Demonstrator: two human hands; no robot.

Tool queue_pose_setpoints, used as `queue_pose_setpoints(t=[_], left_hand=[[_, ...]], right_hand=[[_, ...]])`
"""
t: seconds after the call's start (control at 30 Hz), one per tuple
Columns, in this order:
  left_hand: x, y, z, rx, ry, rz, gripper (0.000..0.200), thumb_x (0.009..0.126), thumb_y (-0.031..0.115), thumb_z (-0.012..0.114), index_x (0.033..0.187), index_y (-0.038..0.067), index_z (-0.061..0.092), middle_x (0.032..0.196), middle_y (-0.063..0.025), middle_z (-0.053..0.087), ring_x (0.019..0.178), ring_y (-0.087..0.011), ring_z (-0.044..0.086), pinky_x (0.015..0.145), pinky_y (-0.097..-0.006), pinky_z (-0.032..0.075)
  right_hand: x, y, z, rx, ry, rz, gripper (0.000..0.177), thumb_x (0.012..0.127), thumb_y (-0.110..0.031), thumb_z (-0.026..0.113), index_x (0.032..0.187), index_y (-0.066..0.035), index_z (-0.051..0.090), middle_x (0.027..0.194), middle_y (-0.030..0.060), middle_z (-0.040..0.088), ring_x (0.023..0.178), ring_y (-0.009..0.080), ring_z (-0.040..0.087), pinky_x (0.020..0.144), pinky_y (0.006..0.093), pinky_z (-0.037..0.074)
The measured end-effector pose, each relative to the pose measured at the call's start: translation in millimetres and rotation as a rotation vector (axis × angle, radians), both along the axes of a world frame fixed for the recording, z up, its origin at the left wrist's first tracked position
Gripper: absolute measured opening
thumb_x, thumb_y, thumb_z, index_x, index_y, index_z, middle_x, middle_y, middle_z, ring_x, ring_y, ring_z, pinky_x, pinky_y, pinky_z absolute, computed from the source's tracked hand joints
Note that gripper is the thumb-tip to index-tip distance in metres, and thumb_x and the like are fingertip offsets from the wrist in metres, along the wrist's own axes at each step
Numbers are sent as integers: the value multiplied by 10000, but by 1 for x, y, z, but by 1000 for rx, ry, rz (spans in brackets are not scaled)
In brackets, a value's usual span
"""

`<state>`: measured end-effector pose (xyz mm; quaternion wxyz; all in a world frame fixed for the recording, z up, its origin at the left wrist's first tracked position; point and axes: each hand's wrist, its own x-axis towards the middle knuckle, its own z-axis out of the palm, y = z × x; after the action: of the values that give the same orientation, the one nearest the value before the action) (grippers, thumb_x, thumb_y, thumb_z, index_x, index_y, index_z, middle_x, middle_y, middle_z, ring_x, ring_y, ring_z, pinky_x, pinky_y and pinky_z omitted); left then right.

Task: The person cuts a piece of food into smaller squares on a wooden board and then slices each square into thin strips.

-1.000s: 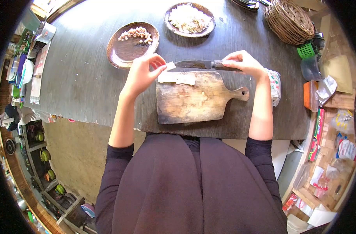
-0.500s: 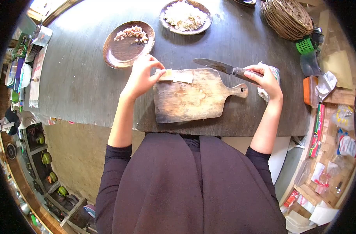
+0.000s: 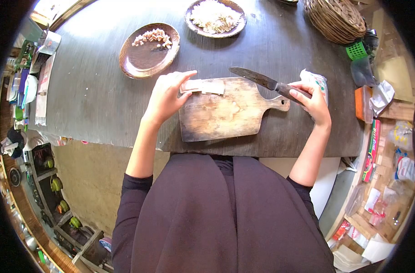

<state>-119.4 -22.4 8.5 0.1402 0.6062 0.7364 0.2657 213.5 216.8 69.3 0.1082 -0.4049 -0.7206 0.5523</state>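
Far left: brown plate (image 3: 146, 61) of diced pieces on bench (image 3: 93, 100) | left hand (image 3: 165, 95): thumb and fingers parted around left end of pale strips (image 3: 213, 87) | strips lie along far edge of cutting board (image 3: 221, 118) | knife (image 3: 268, 83), blade pointing far-left | right hand (image 3: 315, 102): clamped on knife handle

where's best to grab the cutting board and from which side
I'd grip the cutting board by its narrow handle, coming from the right, since it juts out that way from the broad body. The right hand is nearby but holds the knife, so free it first. Keep the cutting board level: pale strips lie near its far edge.
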Motion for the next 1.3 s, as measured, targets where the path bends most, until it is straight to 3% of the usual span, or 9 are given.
queue_pose_setpoints(t=[0.13,0.2,0.33,0.4,0.67,0.77,0.93,1.1,1.3], left_hand=[[2,-2,-2,34,65,8,606,807,81,793,1384,140,618,1123,-110,703,1085,-304,649,1004,-426,468],[2,-2,-3,40,62,-2,608,805,84,796,1385,141,619,1120,-105,705,1080,-301,650,1000,-425,470],[5,0,-4,176,95,-19,612,803,87,801,1386,141,623,1110,-93,709,1063,-290,656,985,-422,475],[4,0,-5,111,77,-12,614,804,88,802,1388,142,622,1108,-94,709,1059,-289,657,980,-420,477],[3,-2,-8,73,124,-26,601,812,99,801,1385,147,624,1081,-83,709,1022,-271,658,981,-405,473],[4,-1,-9,25,95,-24,577,811,139,811,1361,147,640,1128,-82,696,1093,-275,636,1018,-409,453],[26,13,-15,162,268,-36,463,818,266,814,1260,182,703,1312,-81,619,1325,-313,503,1109,-463,378],[37,23,-30,174,269,38,328,813,262,812,1125,185,742,1307,-80,615,1332,-319,499,1125,-475,350],[40,26,-28,172,260,54,292,803,257,811,1075,183,734,1315,-86,602,1355,-338,480,1130,-485,338]], right_hand=[[9,-4,-5,-1,46,31,268,927,-142,778,1125,35,736,990,45,747,909,103,688,824,248,541],[14,-7,-10,92,71,49,263,928,-222,769,1106,-28,763,957,13,732,837,68,658,687,206,505],[17,-19,-5,26,70,28,281,929,-228,767,1118,-21,756,947,10,728,831,68,652,692,212,506],[18,-24,-5,-1,40,1,262,927,-158,778,1136,-1,752,966,28,746,866,73,659,759,230,519],[31,-31,-16,-28,38,-27,250,922,-129,778,1137,-3,756,946,9,738,837,57,630,715,213,491],[36,-33,-20,-15,36,-43,248,921,-123,779,1133,3,754,940,11,735,831,55,626,714,213,491],[28,-47,-22,27,43,-53,245,921,-118,779,1124,16,748,960,27,741,858,68,642,769,229,515],[20,-54,-29,13,84,-72,239,924,-92,769,1129,28,741,1033,56,756,952,100,675,891,259,532],[22,-62,-37,8,125,-113,229,937,-94,758,1129,29,739,1039,57,753,961,95,668,883,256,532]])
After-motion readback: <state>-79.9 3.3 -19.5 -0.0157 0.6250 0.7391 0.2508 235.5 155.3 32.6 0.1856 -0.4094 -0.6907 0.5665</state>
